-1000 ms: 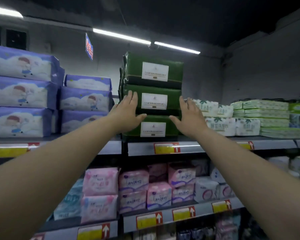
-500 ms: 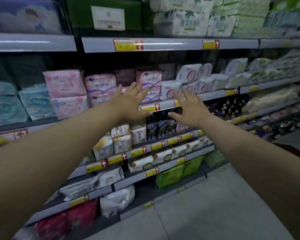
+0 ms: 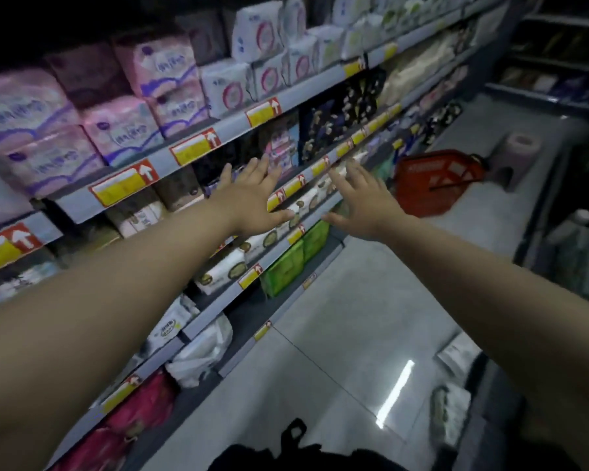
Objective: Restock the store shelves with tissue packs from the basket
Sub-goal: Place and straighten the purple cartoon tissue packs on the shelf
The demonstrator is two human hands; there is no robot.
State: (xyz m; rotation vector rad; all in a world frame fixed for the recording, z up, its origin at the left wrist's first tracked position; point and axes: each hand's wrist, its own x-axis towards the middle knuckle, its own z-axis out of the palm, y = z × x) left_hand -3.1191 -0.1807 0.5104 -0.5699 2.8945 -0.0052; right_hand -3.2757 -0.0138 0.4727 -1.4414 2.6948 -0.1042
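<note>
Head view shows our left hand [image 3: 252, 195] and right hand [image 3: 364, 203] spread flat and empty before the shelves [image 3: 232, 125]; the basket [image 3: 436, 181] sits on the floor [image 3: 337, 317], well apart. Turning toward it carelessly, we might sweep shelved packs [image 3: 126, 130] off.

Light is dim and cool, with a grey-blue cast. The top left corner and the right edge drop to near black. One thin white streak [image 3: 395, 394] of glare, a reflected strip light, lies on the glossy floor [image 3: 303, 351]. The pink packs [image 3: 123, 130] and yellow tags [image 3: 191, 151] on the upper shelves [image 3: 232, 129] catch the most light; lower levels sink into shadow. Motion blur smears everything: print on the packs is unreadable, the red basket [image 3: 436, 180] is soft-edged, and the left hand [image 3: 252, 195] and right hand [image 3: 364, 205] have streaked outlines. Wide-angle distortion bends the shelves into slanted curves and swells the forearms [image 3: 99, 317] at the lower corners.
</note>
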